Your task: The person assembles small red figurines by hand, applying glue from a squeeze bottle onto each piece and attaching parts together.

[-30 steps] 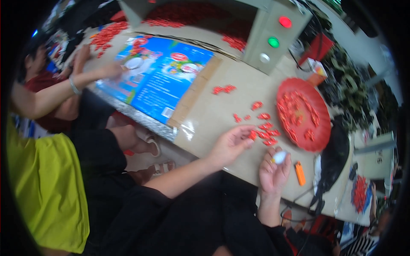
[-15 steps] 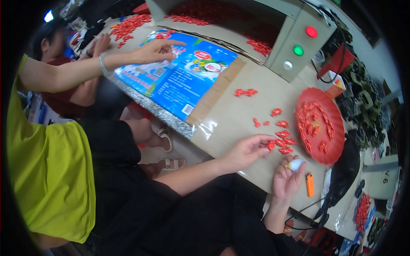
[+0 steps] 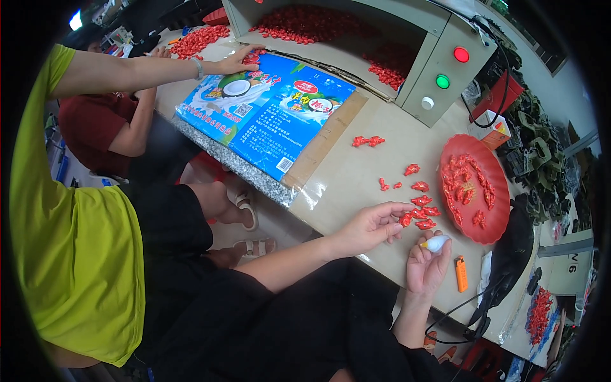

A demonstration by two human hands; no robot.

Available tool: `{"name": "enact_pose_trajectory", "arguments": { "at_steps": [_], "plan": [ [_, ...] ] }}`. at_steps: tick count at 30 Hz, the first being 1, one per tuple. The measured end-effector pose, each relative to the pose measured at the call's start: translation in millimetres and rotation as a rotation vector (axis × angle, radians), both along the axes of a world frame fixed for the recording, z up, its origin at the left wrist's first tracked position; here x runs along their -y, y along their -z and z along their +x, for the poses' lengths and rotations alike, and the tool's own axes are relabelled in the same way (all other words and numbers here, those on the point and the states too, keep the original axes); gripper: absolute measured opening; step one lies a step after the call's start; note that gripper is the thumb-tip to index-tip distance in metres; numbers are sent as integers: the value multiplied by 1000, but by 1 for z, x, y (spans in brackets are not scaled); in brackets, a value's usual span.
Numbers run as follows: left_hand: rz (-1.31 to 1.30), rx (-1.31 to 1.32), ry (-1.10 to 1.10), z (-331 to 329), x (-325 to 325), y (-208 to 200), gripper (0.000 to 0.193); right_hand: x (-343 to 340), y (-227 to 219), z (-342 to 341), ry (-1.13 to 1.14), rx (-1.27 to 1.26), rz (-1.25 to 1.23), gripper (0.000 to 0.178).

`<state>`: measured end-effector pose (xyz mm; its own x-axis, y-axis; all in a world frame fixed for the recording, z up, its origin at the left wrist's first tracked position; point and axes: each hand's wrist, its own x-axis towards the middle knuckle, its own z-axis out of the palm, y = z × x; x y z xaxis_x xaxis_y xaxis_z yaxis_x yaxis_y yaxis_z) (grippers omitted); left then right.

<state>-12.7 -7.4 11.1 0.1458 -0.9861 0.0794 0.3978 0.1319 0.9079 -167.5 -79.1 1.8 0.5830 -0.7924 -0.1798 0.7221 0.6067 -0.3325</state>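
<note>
My left hand (image 3: 369,229) reaches over the table, its thumb and forefinger parted beside a small glossy red ornament (image 3: 405,220). That piece lies at the fingertips, at the edge of a group of similar red ornaments (image 3: 431,211). Closer to me, my right hand (image 3: 426,267) is closed around a small white squeeze bottle (image 3: 436,243) with a yellowish tip pointing left. Beyond the group stands a scalloped red plate (image 3: 490,232) with more red ornaments in it. An orange lighter (image 3: 461,274) lies just right of my right hand.
A beige machine (image 3: 433,76) with lit red and green buttons holds heaps of red pieces. Blue printed cardboard (image 3: 254,137) covers the table's left part, where a co-worker's hand (image 3: 242,60) reaches. A black bag (image 3: 512,254) and cable lie at the right.
My left thumb and forefinger have spread apart, and the red ornament they pinched now rests beside the group. The co-worker's arm has moved up to the cardboard's far edge.
</note>
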Motion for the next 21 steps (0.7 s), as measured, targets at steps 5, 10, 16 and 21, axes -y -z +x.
{"name": "enact_pose_trajectory", "arguments": {
  "at_steps": [5, 10, 16, 21],
  "plan": [
    [-8, 20, 34, 2, -2, 1, 35, -2, -2, 0, -10, -13, -22, 23],
    [-8, 9, 26, 2, -2, 2, 34, -3, -2, 0, -17, -10, -23, 21],
    [-2, -7, 16, 1, -1, 1, 34, -2, -2, 0, -49, 24, -39, 21],
    [-11, 6, 8, 2, -1, 3, 34, -3, -4, 2, -38, 30, -41, 21]
  ]
}}
